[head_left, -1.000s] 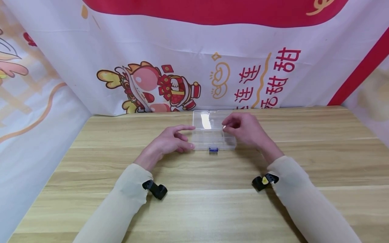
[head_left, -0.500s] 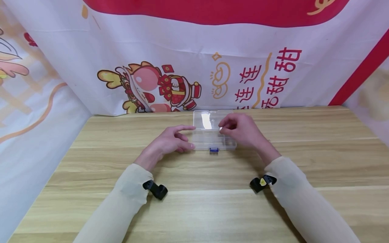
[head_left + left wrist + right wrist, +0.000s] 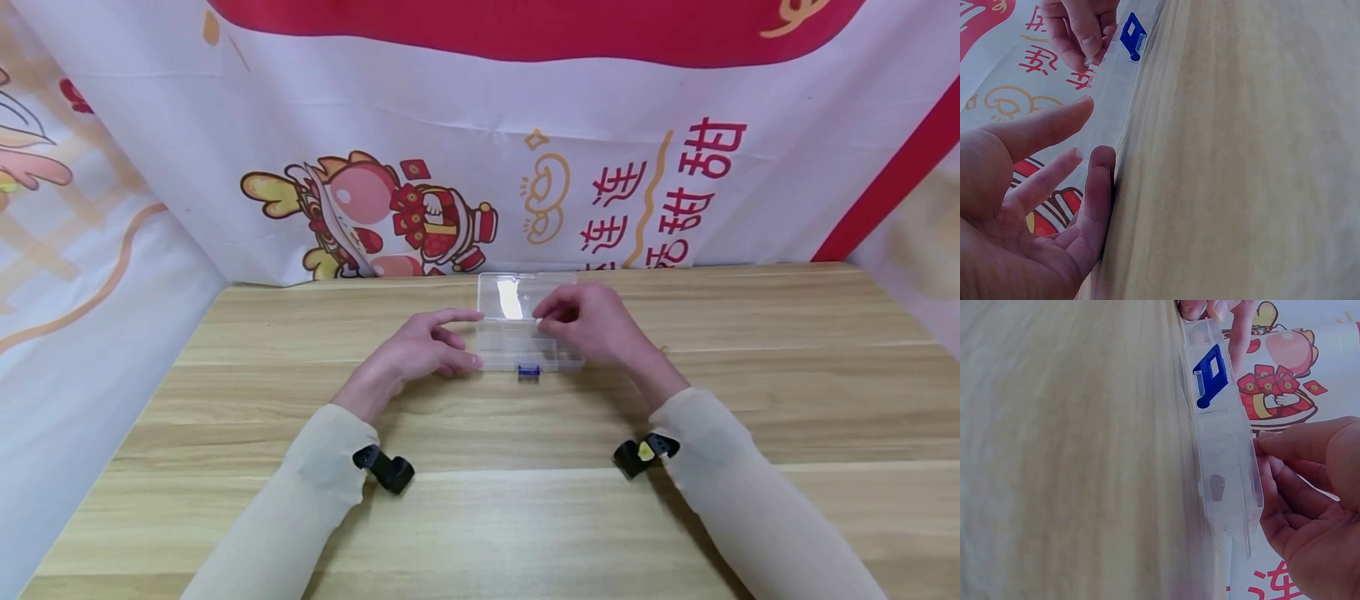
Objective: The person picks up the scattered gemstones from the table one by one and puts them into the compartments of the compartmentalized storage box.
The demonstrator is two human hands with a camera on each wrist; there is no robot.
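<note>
A clear plastic compartment box (image 3: 517, 354) lies on the table with its lid (image 3: 495, 293) raised at the back and a blue latch (image 3: 528, 370) at the front. My left hand (image 3: 420, 343) rests beside its left end, thumb and forefinger extended to the box's corners. Over the box's right half, my right hand (image 3: 588, 321) pinches a small whitish piece (image 3: 1089, 61) between thumb and forefinger; its kind cannot be made out. In the right wrist view, a small dark oval piece (image 3: 1217, 487) shows through the wall of an end compartment.
The wooden table (image 3: 480, 517) ends at a white printed cloth (image 3: 465, 108) hanging behind it. A tiny yellowish speck (image 3: 664, 349) shows on the table close to the right wrist. A black wrist camera (image 3: 386, 469) sits on the left sleeve.
My right hand has shifted slightly left over the box, still pinching the small whitish piece. My left hand and the box have stayed in place.
</note>
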